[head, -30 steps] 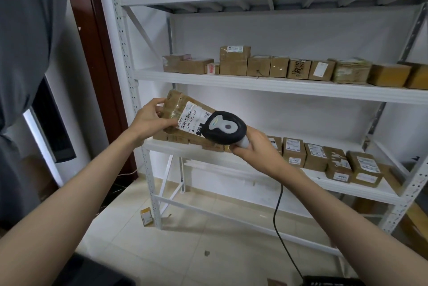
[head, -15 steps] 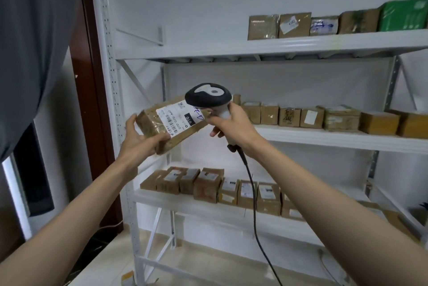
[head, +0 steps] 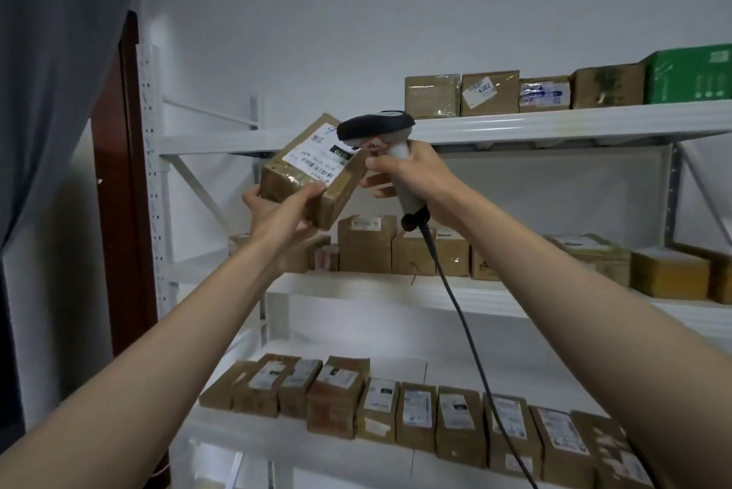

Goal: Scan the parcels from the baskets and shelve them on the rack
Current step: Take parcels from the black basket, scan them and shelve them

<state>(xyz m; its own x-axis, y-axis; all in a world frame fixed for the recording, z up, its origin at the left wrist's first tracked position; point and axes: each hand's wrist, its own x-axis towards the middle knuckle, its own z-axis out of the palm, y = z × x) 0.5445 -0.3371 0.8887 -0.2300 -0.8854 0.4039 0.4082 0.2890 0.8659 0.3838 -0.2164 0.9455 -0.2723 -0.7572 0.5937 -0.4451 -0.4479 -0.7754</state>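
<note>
Taped brown parcel point(head: 313, 171) gripped from below by left hand point(head: 283, 207), long axis tilted up-right toward bare top shelf point(head: 206, 142) just behind; barcode scanner point(head: 378, 130) gripped by right hand point(head: 412, 175), head touching its label

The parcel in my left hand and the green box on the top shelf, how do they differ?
The parcel is brown cardboard wrapped in clear tape; the green box is plain green. The parcel is tilted and held in the air by the left hand, while the green box stands level on the top shelf. The parcel shows a white barcode label; on the green box only faint print shows. Both are rectangular boxes.
</note>
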